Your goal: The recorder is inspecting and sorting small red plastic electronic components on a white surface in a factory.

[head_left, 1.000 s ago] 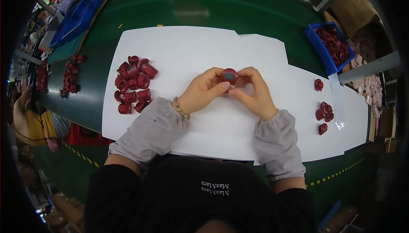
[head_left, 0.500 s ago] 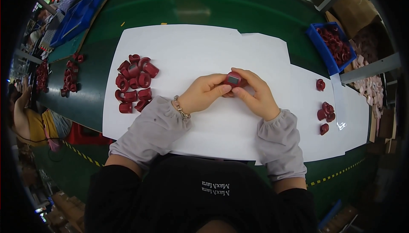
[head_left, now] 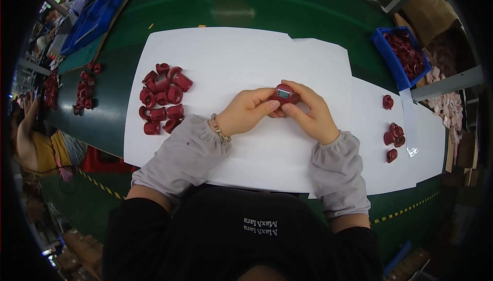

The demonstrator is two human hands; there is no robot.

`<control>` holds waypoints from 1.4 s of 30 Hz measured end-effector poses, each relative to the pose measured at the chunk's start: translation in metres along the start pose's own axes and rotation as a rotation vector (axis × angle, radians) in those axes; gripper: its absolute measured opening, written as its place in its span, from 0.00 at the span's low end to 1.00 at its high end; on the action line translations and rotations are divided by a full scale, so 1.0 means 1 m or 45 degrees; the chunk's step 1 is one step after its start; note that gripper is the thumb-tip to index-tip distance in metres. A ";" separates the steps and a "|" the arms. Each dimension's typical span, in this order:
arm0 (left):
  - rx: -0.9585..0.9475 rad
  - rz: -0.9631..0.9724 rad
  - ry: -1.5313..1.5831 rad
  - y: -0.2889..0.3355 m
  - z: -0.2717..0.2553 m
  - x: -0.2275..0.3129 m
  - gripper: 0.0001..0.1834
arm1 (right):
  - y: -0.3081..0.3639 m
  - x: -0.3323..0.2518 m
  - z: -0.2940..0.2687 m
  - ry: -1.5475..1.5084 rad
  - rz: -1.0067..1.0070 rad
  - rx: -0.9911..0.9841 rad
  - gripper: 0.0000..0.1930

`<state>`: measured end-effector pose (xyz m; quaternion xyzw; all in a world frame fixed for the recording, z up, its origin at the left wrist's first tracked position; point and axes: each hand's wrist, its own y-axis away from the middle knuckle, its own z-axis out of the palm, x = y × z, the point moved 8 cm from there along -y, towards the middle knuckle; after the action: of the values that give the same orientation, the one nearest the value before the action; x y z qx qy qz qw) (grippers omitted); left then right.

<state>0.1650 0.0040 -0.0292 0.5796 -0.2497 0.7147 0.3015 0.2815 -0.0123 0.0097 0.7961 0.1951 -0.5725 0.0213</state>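
Observation:
Between both hands, above the white paper [head_left: 226,70], I hold a dark red digital watch [head_left: 282,92] with a curled band and a small grey display facing up. Dark marks show on the display. My left hand [head_left: 246,110] grips its left side with thumb and fingers. My right hand [head_left: 314,115] pinches it from the right, the thumb near its lower edge. The fingers hide most of the band. To the left on the paper lies a cluster of similar red watches [head_left: 160,82], tumbled at different angles.
At the right lie a single red watch [head_left: 387,102] and a small group [head_left: 394,136]. A blue bin [head_left: 377,42] full of red pieces stands at the far right, beside pale pink pieces [head_left: 446,104]. More red watches [head_left: 84,92] sit at the left, near another person's arm [head_left: 24,132].
Dark marks now show on the watch's display, which looked blank before. Both hands keep their hold, nearly in the same place; the whole view has shifted slightly.

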 end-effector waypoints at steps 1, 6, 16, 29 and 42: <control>-0.001 -0.007 0.007 0.000 0.000 -0.001 0.18 | 0.000 0.000 0.000 0.000 0.000 0.000 0.23; 0.042 0.066 0.028 -0.002 0.001 0.002 0.17 | -0.001 0.001 -0.001 0.019 -0.021 0.016 0.23; -0.005 0.026 0.002 0.001 0.000 0.003 0.18 | -0.001 0.000 0.003 -0.021 -0.001 0.011 0.24; -0.018 0.032 0.008 0.000 0.003 0.003 0.18 | 0.000 0.001 0.002 -0.011 0.010 0.009 0.24; -0.052 0.050 0.000 0.000 0.006 0.003 0.18 | 0.002 0.004 0.001 -0.079 0.053 0.013 0.21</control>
<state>0.1685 -0.0002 -0.0251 0.5683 -0.2757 0.7152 0.2991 0.2824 -0.0128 0.0055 0.7820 0.1745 -0.5973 0.0351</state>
